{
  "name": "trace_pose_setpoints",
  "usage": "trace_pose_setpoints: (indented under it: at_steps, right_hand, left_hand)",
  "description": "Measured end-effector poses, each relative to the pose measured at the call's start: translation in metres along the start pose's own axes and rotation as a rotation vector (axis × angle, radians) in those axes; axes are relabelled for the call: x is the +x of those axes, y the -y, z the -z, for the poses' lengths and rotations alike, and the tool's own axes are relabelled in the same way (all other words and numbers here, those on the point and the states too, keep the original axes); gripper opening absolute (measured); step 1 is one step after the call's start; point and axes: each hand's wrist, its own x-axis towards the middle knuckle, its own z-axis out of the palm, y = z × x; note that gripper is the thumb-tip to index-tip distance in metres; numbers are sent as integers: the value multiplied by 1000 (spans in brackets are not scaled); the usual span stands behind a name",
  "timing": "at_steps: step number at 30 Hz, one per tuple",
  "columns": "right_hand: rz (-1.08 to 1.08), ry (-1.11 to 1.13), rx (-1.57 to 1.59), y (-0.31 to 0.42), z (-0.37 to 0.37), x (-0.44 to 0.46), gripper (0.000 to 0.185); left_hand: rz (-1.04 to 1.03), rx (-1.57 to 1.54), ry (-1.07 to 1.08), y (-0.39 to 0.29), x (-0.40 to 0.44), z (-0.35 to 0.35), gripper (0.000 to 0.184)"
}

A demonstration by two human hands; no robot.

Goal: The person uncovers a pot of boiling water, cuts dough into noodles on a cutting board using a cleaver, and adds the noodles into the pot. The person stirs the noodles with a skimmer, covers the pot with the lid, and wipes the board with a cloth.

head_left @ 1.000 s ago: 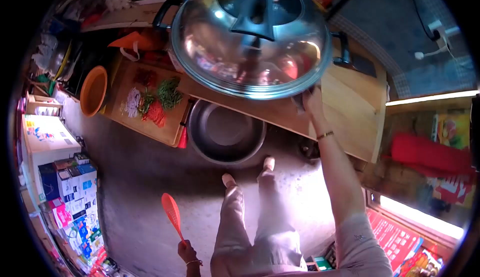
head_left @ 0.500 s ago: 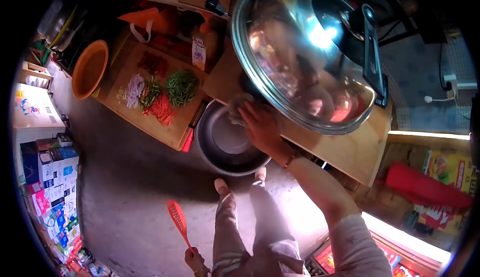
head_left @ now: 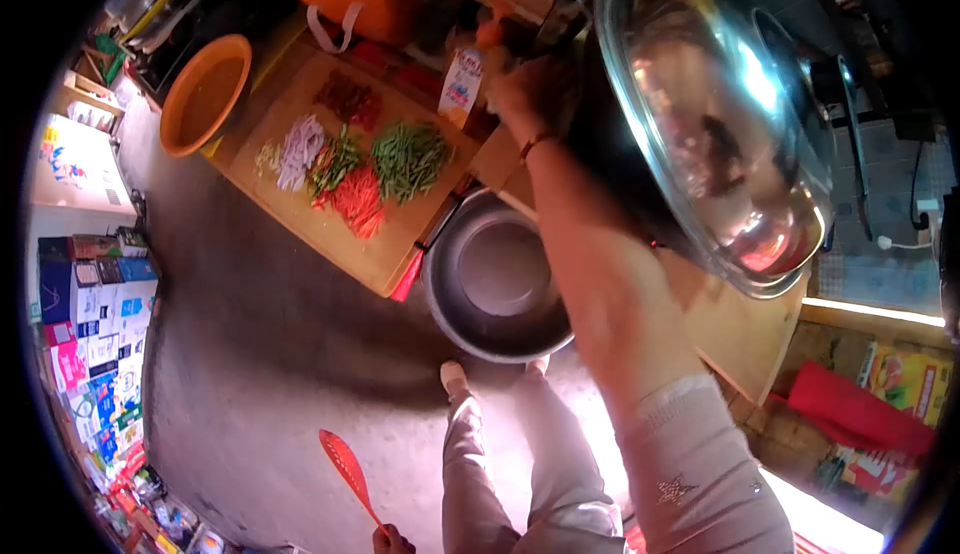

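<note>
My left hand (head_left: 393,540) is closed round the handle of a red slotted spoon (head_left: 345,469), low over the floor. Beyond the wooden board, my right hand (head_left: 528,89) reaches to the left side of the large pan with a shiny domed lid (head_left: 710,124). Its fingers are bent and in shadow, with a greyish cloth partly visible under them. The lid is on the pan. A cutting board (head_left: 290,209) at left holds green strips (head_left: 410,161), orange-red shreds (head_left: 353,204), pale purple slices (head_left: 299,152) and dark red pieces (head_left: 348,99).
A grey metal basin (head_left: 495,274) is below the counter, between the boards. An orange basin (head_left: 205,94) stands at the left. Behind the cutting board are an orange bag (head_left: 365,9) and a white carton (head_left: 461,84). Patterned boxes (head_left: 100,324) line the left side.
My right hand has gone from the counter's front edge to the back, beside the pan, with the cloth. The view has shifted, so the lid appears farther right. My left hand still holds the spoon.
</note>
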Motion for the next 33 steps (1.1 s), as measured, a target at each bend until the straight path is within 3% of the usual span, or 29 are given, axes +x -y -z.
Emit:
trace_pose_setpoints:
  at_steps: [2, 4, 7, 8, 10, 12, 13, 15, 17, 19, 20, 22, 24, 26, 27, 28, 29, 30, 32, 33]
  right_hand:
    - [-7, 66, -51, -9, -5, -8, 49]
    - [433, -80, -243, -30, -26, -6, 36]
    - [768, 31, 266, -55, -28, -70, 15]
    - [742, 217, 363, -57, -14, -99, 19]
    - [451, 915, 663, -64, 26, -146, 35]
    - [672, 873, 440, -75, 50, -175, 37]
    - [674, 870, 435, -76, 54, -170, 37]
    - [850, 368, 431, -70, 66, -154, 40]
    - [779, 214, 254, -46, 71, -131, 48]
    - [807, 245, -115, -75, 26, -108, 51]
    - [770, 217, -136, -86, 24, -111, 51]
    - [946, 15, -321, -118, 38, -131, 49]
    - [900, 90, -391, -168, 83, -153, 45]
    - [862, 105, -403, -235, 144, -173, 48]
    - [824, 105, -369, -276, 173, -184, 52]
    - [386, 300, -304, -318, 192, -195, 49]
    - [466, 138, -482, -383, 223, -225, 48]
    - [249, 115, -574, -411, 263, -245, 50]
    - [129, -231, -576, -536, 313, -287, 52]
    - [-67, -366, -393, -538, 343, -295, 45]
  left_hand:
    - [67, -59, -4, 3, -7, 3, 20]
    - [54, -88, 5, 15, -4, 1, 22]
    - [59, -82, 17, 29, 5, 1, 28]
    - [55, -145, 46, 50, 18, 3, 18]
    - [66, -219, 118, 59, 26, 5, 9]
    - [38, -197, 127, 60, 29, 5, 9]
    - [14, -171, 129, 60, 29, 3, 10]
    - [22, -157, 143, 65, 27, 5, 10]
    - [14, -131, 163, 67, 33, 11, 10]
    - [-28, -55, 177, 67, 37, 10, 10]
    - [-40, -31, 148, 66, 40, 5, 11]
    - [-62, 33, 198, 51, 46, 10, 9]
    - [-79, 79, 233, 35, 46, 11, 9]
    - [-371, 345, 197, 22, 49, 11, 30]
    - [-382, 344, 208, 7, 44, 10, 30]
    - [-499, 485, 238, -13, 36, 10, 29]
    - [-619, 628, 269, -26, 33, 7, 31]
    - [-567, 676, 296, -30, 38, 6, 34]
    - [-627, 681, 347, -41, 42, -5, 34]
    - [-671, 679, 386, -46, 44, -16, 34]
